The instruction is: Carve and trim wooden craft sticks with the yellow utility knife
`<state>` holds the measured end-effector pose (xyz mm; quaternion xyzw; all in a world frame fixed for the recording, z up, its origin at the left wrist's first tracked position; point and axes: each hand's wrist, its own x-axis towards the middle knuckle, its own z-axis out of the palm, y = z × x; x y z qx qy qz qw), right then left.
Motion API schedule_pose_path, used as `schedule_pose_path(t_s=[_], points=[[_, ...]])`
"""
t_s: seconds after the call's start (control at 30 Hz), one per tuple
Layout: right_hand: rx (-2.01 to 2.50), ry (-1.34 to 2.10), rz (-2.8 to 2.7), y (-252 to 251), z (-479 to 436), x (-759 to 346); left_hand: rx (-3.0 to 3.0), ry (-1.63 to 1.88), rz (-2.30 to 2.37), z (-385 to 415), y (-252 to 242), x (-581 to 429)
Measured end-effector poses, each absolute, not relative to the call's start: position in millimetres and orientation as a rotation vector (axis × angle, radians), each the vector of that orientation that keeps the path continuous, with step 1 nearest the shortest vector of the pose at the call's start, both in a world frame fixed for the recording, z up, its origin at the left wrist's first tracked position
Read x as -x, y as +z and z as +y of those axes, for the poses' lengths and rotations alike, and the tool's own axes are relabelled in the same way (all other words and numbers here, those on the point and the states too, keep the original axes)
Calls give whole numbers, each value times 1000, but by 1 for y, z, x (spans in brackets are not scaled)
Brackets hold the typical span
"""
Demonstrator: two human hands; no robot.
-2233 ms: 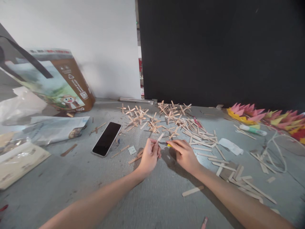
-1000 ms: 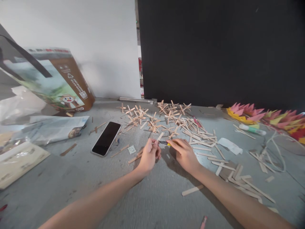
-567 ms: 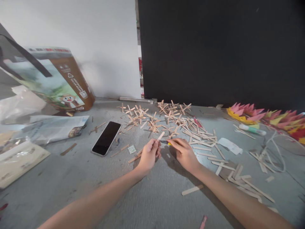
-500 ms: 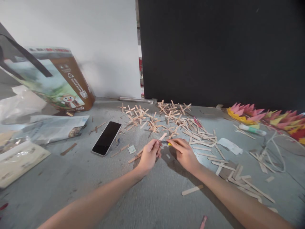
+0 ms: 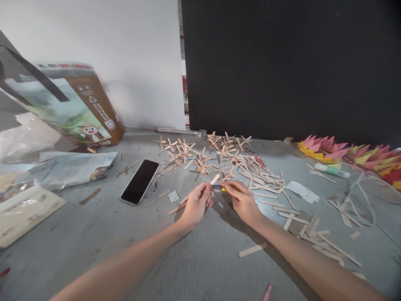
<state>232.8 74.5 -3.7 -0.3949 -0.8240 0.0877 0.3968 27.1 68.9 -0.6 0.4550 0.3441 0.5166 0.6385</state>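
- Head view: left hand (image 5: 197, 203) pinches a wooden stick (image 5: 215, 179) between the hands
- Right hand (image 5: 242, 200) grips yellow-handled tool (image 5: 219, 188), dark tip by the stick; contact unclear
- Crossed sticks (image 5: 202, 168) heaped beyond; loose sticks (image 5: 255, 178), right, seemingly not yet crossed

Two hands (image 5: 196, 204), one held stick (image 5: 214, 179), one yellow-handled tool (image 5: 216, 187), one phone (image 5: 140, 182), dozens of loose sticks (image 5: 266, 195).

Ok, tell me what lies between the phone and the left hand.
In the head view, a small pale square, loose wooden sticks and a small dark scrap lie between the phone and the left hand.
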Motion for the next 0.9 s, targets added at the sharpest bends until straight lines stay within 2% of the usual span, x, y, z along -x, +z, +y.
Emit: schedule_pose_path(t_s=[0.9], points=[[954, 302, -2084, -6, 76, -233, -1051, 1165, 756, 67, -4, -27]])
